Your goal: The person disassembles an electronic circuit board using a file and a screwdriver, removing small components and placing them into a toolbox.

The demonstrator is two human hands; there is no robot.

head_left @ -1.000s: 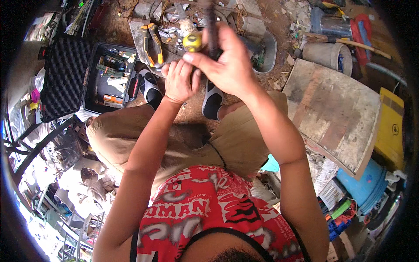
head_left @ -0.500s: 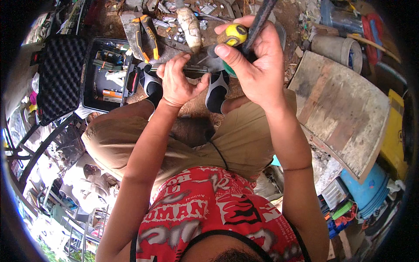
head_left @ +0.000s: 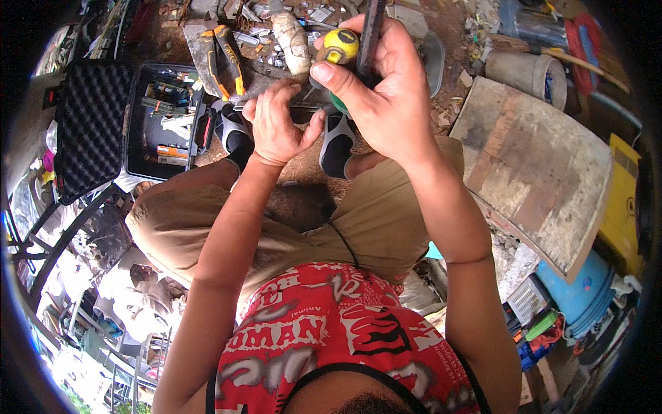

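Note:
My right hand is closed around a long dark bar that points up toward the far edge. A rounded yellow-and-black tool handle sits at its thumb and fingers; the tool's lower end is hidden. A bit of green shows beneath the thumb. To the left, my left hand reaches over a thin dark metal strip near the ground between my feet. Its fingers are stretched forward and the thumb stands apart. Whether the fingertips press on the strip is hidden.
Orange-and-black pliers lie ahead on the left, beside a wrapped whitish bottle-shaped thing. Metal scraps litter the ground beyond. An open black case with foam lid stands left. A worn wooden board leans at right, near a bucket.
My right hand has moved left and slightly toward the far edge with the bar and the yellow-and-black handle, closer to my left hand. My left hand has stayed nearly in place.

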